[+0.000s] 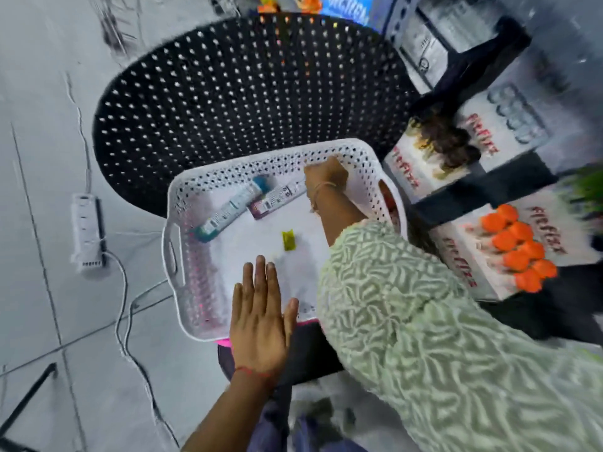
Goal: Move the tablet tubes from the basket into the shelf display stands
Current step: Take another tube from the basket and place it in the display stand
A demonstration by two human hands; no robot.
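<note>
Our right hand (324, 177) sits at the purple-ended tube's (277, 200) two-o'clock end, fingers hidden, grip unclear; tube axis runs eight-to-two in the white basket (182, 256); left hand (259, 324) flat, fingers spread, farther off

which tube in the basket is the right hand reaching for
The purple-capped tube, the right one of the two. The right hand is at its far end; whether it grips is unclear. The teal-capped tube lies apart to its left.

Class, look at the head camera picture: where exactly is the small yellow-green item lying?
The small yellow-green item lies alone on the floor of the white basket, near its middle, nearer the camera than the tablet tubes and beyond the left hand.
</note>
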